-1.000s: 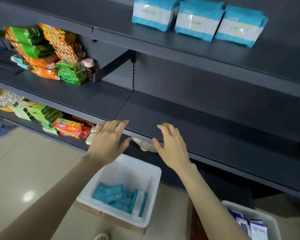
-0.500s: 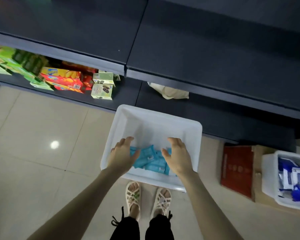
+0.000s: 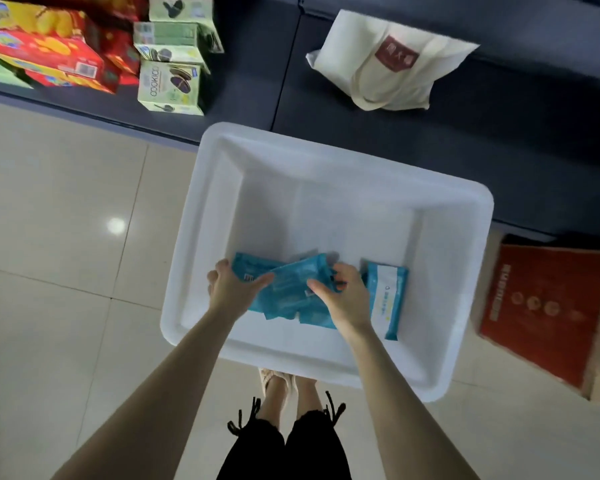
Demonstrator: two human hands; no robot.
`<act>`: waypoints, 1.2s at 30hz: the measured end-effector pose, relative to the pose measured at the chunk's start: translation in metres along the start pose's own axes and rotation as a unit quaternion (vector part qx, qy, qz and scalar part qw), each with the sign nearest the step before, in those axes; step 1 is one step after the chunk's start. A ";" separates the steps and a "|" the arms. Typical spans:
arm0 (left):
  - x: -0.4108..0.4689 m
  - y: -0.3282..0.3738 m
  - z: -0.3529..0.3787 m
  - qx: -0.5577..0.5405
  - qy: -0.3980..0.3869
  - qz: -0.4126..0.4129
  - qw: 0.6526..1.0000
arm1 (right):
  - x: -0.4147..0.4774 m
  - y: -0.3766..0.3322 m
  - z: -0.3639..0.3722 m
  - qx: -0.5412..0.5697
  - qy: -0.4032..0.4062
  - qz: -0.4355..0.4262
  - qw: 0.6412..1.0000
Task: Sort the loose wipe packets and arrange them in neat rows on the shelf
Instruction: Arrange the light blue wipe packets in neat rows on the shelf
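Both the left hand (image 3: 236, 289) and right hand (image 3: 343, 299) curl around teal plastic wipe packets (image 3: 288, 291) by the near edge of the white plastic bin (image 3: 326, 147).

lit from overhead, with a round glare spot on the floor tiles (image 3: 66, 202); dim across the dark shelf (image 3: 499, 150); faintly shadowed inside the white bin (image 3: 343, 209); motion-blurred at the tote bag (image 3: 378, 74); bowed by wide-angle distortion toward the edges
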State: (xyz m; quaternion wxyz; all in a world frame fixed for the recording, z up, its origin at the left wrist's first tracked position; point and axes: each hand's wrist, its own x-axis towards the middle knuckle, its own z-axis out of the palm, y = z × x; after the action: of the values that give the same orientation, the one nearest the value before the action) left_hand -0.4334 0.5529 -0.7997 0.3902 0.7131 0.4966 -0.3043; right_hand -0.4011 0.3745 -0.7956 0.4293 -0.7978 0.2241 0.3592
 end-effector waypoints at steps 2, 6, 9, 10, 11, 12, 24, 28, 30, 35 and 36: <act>0.010 -0.002 0.004 0.020 0.001 -0.010 1.000 | 0.008 0.005 0.009 0.006 0.001 0.011 1.000; 0.013 -0.009 0.010 0.039 0.022 -0.015 0.999 | 0.019 0.010 0.016 -0.028 -0.025 0.029 0.999; 0.007 -0.012 0.009 0.003 0.059 -0.008 0.998 | 0.021 0.006 0.010 0.012 -0.045 0.039 0.998; 0.003 -0.013 0.007 -0.014 0.068 -0.004 0.998 | 0.018 0.005 0.007 0.035 -0.051 0.041 0.997; 0.000 -0.014 0.005 -0.026 0.077 0.002 0.997 | 0.017 0.005 0.004 0.053 -0.051 0.043 0.996; -0.003 -0.014 0.002 -0.030 0.085 0.009 0.996 | 0.013 0.005 0.001 0.066 -0.048 0.045 0.996; -0.055 -0.001 -0.016 -0.096 0.040 0.079 0.991 | -0.041 0.004 -0.041 0.186 0.032 0.064 0.980; -0.098 0.013 -0.036 -0.258 -0.042 0.053 0.964 | -0.077 -0.026 -0.062 0.229 0.036 0.042 0.972; -0.124 0.024 -0.050 -0.333 -0.071 0.047 0.939 | -0.101 -0.046 -0.081 0.253 0.042 0.025 0.966; -0.199 0.066 -0.091 -0.425 -0.199 0.106 0.877 | -0.170 -0.099 -0.135 0.287 0.053 -0.044 0.955; -0.216 0.076 -0.099 -0.441 -0.236 0.117 0.858 | -0.185 -0.110 -0.147 0.290 0.050 -0.059 0.954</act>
State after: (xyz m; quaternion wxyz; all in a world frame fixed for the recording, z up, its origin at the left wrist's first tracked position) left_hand -0.4266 0.5213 -0.5528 0.8021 0.4257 0.3851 -0.1647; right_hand -0.3904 0.3182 -0.5417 0.6509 -0.6677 0.2925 0.2119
